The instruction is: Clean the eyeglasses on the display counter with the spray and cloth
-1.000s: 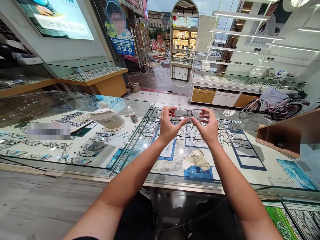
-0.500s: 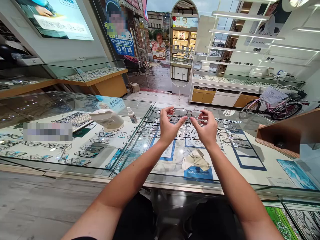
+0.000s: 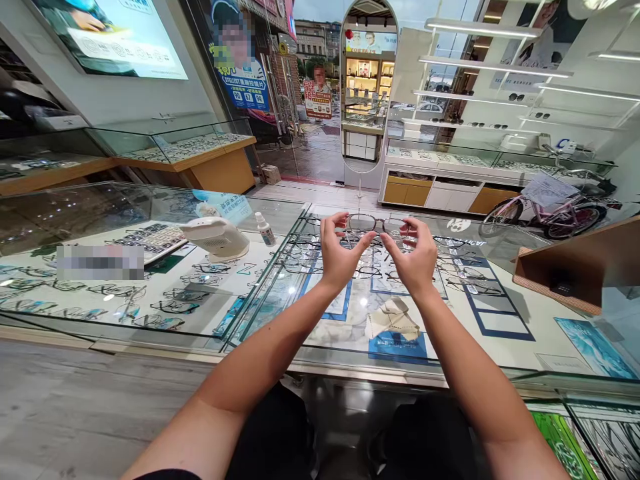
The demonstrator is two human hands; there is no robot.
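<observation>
Left hand (image 3: 343, 253), eyeglasses (image 3: 376, 225) and right hand (image 3: 416, 257) have barely shifted since 1 second ago. Spray bottle (image 3: 265, 231) stands left; 2 grips are clamped on the eyeglasses, 1 per side, above the glass surface (image 3: 350, 333); bicycle (image 3: 575, 213) stands far right.

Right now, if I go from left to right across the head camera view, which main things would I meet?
Keyboard → white device → spray bottle → the held eyeglasses → pink bicycle.
</observation>
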